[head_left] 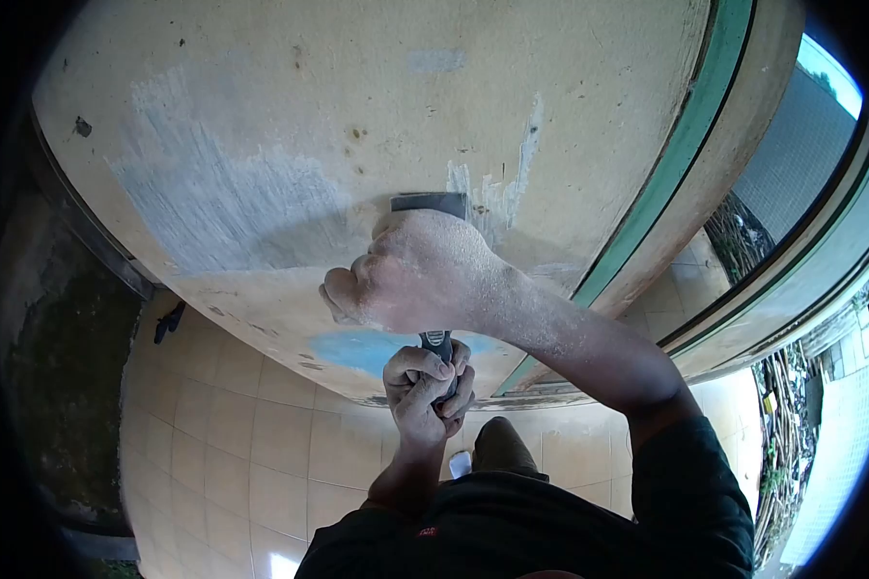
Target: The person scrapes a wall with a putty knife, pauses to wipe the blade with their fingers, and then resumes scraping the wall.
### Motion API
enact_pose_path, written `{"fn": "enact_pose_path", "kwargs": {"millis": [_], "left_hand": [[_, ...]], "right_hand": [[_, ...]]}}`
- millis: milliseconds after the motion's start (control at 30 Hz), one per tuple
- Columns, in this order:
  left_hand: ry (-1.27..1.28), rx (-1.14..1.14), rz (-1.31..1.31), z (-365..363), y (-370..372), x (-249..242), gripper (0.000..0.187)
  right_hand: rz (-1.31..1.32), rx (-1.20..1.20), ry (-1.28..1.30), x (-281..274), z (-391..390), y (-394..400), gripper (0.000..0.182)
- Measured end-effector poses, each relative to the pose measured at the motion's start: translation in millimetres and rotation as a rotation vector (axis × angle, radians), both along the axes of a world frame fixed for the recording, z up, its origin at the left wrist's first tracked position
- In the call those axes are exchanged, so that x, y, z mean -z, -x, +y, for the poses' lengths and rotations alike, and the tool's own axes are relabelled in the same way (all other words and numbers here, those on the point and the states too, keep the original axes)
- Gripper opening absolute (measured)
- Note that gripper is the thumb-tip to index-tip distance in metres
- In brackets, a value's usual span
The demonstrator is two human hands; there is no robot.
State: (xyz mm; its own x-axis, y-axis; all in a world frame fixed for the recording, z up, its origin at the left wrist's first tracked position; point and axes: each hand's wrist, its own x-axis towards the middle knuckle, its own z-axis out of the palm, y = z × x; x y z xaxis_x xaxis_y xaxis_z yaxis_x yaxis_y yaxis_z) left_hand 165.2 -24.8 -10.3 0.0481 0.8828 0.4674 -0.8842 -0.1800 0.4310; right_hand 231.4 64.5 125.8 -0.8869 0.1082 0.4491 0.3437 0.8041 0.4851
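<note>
A scraper stands upright against a cream-painted wall [338, 106], its wide flat blade [431, 203] touching the surface. My right hand [420, 270], dusted with pale powder, is closed over the scraper just below the blade and hides its middle. Lower down, my left hand [425, 386] wraps its fingers round the dark scraper handle [436, 340]. Close to the blade's right side, whitish streaks [492, 193] mark the wall. A large scraped patch [222, 198] of grey-white lies to the left, and a light blue patch [352, 349] shows behind the hands.
A green strip [661, 164] borders the wall on the right, beside a window [777, 183] with a dark frame. Beige floor tiles [261, 425] spread below. A dark object [170, 321] lies near the wall's left corner. Piled sticks [787, 425] are at the far right.
</note>
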Motion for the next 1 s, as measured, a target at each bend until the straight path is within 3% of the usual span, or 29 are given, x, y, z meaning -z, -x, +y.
{"fn": "enact_pose_path", "kwargs": {"millis": [100,167,267,367,567,633,700,767,867,1000], "left_hand": [[0.042,0.007,-0.054,-5.4,-0.2,9.0,0.004],[0.048,-0.034,0.073,-3.6,1.8,9.3,0.003],[-0.027,-0.057,0.069,15.1,5.1,-8.1,0.002],[-0.044,-0.033,0.012,7.5,-0.7,-14.9,0.004],[0.053,-0.044,0.015,-13.1,-11.1,10.2,0.006],[0.023,-0.065,0.092,-2.7,-7.5,1.1,0.001],[-0.003,-0.036,-0.006,11.3,-2.9,-9.9,0.005],[-0.02,-0.03,-0.004,4.7,-6.5,-9.8,0.005],[0.039,-0.003,-0.008,-12.6,-13.0,5.7,0.004],[0.024,-0.009,-0.012,9.9,-8.0,-3.8,0.005]], "right_hand": [[-0.057,0.012,0.036,18.6,0.8,-0.4,0.027],[-0.078,0.017,0.026,18.5,6.8,1.4,0.029],[-0.035,0.067,-0.168,-8.7,7.9,7.2,0.031],[0.07,-0.022,-0.185,-12.8,5.5,6.3,0.033],[0.092,-0.101,0.069,27.1,5.2,-10.0,0.034],[0.039,0.007,0.015,2.7,2.5,-6.6,0.034],[-0.002,0.065,-0.17,-7.3,6.9,0.7,0.033],[0.045,0.025,-0.162,-6.0,3.3,-3.6,0.031],[-0.002,-0.02,0.094,12.6,-4.4,-13.5,0.025],[-0.06,0.074,-0.002,-9.9,1.3,-8.9,0.02]]}}
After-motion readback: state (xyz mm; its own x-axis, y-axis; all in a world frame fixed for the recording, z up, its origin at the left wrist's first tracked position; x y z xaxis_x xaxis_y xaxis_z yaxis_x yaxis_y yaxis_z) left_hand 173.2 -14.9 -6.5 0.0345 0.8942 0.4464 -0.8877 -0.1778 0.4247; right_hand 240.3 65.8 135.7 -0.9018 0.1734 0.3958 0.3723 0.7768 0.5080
